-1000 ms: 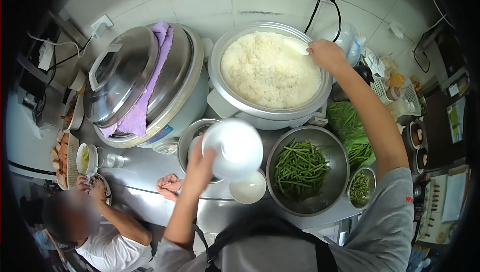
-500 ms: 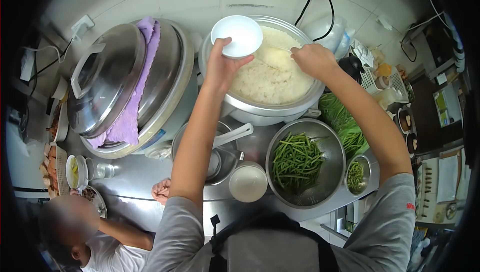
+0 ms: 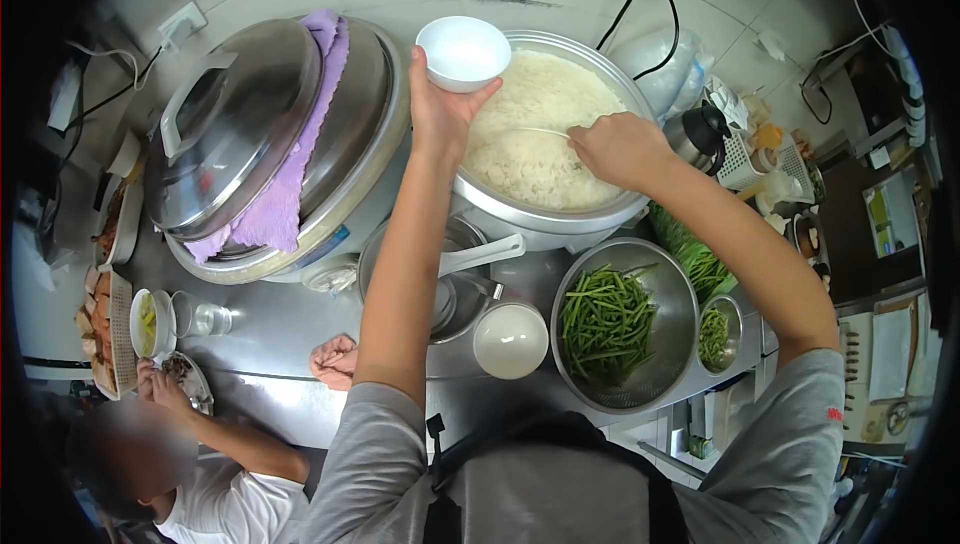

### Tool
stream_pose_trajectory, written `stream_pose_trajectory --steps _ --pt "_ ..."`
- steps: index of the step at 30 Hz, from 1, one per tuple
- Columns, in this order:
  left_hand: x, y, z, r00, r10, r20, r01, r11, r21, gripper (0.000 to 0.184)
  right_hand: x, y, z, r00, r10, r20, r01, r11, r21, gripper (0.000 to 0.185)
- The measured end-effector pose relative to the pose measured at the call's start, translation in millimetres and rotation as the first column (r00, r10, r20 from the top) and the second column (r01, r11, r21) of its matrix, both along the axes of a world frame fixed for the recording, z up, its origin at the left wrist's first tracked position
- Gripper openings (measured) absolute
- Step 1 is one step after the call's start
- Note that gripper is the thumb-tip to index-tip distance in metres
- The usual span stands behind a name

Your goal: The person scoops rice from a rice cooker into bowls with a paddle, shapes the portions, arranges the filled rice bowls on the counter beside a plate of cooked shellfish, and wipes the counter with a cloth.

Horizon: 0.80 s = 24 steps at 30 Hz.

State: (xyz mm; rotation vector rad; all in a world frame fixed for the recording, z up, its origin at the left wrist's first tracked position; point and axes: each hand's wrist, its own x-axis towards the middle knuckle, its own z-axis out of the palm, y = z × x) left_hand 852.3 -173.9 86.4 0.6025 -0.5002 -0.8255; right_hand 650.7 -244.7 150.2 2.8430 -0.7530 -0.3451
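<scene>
My left hand (image 3: 445, 109) holds an empty white bowl (image 3: 463, 52) from below, over the left rim of the large rice pot (image 3: 612, 72). My right hand (image 3: 622, 152) is closed around the handle of a pale rice paddle (image 3: 540, 131), whose blade is in the white rice (image 3: 545, 84). Below the pot stand a second white bowl (image 3: 510, 341) and a metal pot (image 3: 466, 319) with a white-handled utensil (image 3: 485, 254) in it. Beside them is a steel bowl (image 3: 668, 344) of green beans (image 3: 603, 324).
On the left stands a big lidded cooker (image 3: 240, 144) with a purple cloth (image 3: 270, 204). A person (image 3: 225, 484) works at a plate (image 3: 195, 384) at lower left. Another hand (image 3: 334, 362) rests on the counter. At right are bagged greens (image 3: 695, 259) and a jug (image 3: 697, 134).
My left hand has brought the white bowl from above the counter up beside the rice. My right hand has moved from the pot's right rim toward its middle, with the paddle in the rice.
</scene>
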Motion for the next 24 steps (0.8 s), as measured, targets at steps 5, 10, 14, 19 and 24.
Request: stream_pose_trajectory --steps 5,10,14,19,24 --pt "8 -10 -12 0.998 0.056 0.042 -0.055 0.998 -0.021 0.074 1 11 2 0.998 -0.054 0.034 0.05 0.994 0.098 0.026" --pt "0 -12 -7 0.981 0.161 0.113 -0.165 0.986 0.034 0.079 2 14 -12 0.988 -0.017 0.153 -0.035 0.944 0.328 0.027" --pt "-2 -10 -3 0.967 0.222 0.129 -0.228 0.973 0.039 0.079 2 -6 -29 0.981 -0.082 0.176 -0.036 0.811 0.584 0.025" --pt "-3 -8 -4 0.9 0.366 0.237 -0.375 0.927 -0.004 0.074 -7 -35 -21 0.938 -0.344 -0.045 0.195 0.417 0.888 0.023" --pt "-1 -11 -9 0.851 0.4 0.341 -0.435 0.9 0.031 0.072 -23 -61 2 0.885 -0.46 0.075 0.136 0.41 0.902 0.021"
